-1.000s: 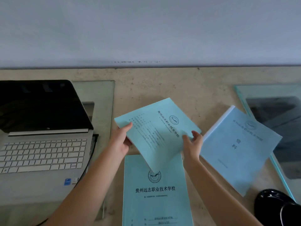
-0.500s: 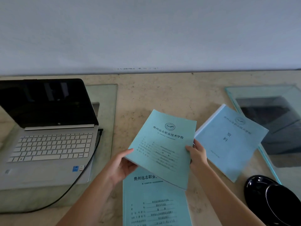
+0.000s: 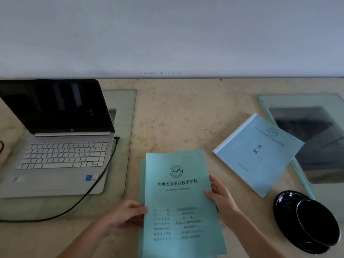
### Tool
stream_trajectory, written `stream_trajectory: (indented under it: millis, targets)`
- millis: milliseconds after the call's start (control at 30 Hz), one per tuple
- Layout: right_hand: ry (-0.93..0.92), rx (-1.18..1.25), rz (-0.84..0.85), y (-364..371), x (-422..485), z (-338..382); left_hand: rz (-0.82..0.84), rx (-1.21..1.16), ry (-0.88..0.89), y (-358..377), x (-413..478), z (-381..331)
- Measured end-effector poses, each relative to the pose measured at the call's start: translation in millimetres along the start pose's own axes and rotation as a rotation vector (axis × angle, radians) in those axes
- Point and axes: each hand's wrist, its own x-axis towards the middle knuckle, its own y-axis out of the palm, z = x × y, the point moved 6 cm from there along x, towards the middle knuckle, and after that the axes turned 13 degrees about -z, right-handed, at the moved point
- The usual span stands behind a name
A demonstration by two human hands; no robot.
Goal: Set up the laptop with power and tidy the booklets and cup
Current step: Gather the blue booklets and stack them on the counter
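Note:
A teal booklet [image 3: 178, 198] lies squared on top of a second teal booklet whose left edge [image 3: 142, 183] peeks out beneath it. My left hand [image 3: 126, 215] grips the top booklet's left edge and my right hand [image 3: 221, 198] grips its right edge. A thicker blue booklet [image 3: 258, 153] lies tilted on the table to the right. An open silver laptop [image 3: 61, 155] with a dark screen stands at the left, with a black power cable [image 3: 96, 185] plugged into its right side. A black cup on a black saucer [image 3: 307, 222] sits at the lower right.
The laptop rests on a glass pane [image 3: 124, 116]. Another glass pane [image 3: 316, 103] over a dark recess lies at the right, partly under the blue booklet. A pale wall runs along the back of the beige stone table [image 3: 186, 112].
Both hands turned the top teal booklet from its tilt to straight and brought it down onto the lower teal booklet, nearly covering it. The view shifted slightly.

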Motion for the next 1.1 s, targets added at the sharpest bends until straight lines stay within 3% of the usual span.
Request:
stream_trajectory:
  millis: [267,567,800,900,1100]
  targets:
    - [-0.107,-0.253,-0.004,-0.3,-16.4,-4.9,-0.02,0.107,0.026,3.7,-3.9,26.2]
    - [-0.283,-0.623,-0.097,-4.8,-4.2,8.2,-0.124,0.571,0.182,-2.3,5.0,20.1]
    - [-0.344,-0.909,-0.099,-5.1,3.5,-0.2,-0.096,0.855,0.194,-0.8,14.2,6.5]
    - [-0.353,-0.908,-0.097,-6.4,6.8,1.7,-0.161,0.907,0.264,-3.3,16.7,-19.3]
    - [-0.238,-0.518,-0.41,-63.4,24.8,43.5,-0.261,0.894,0.553,24.8,25.0,-116.9]
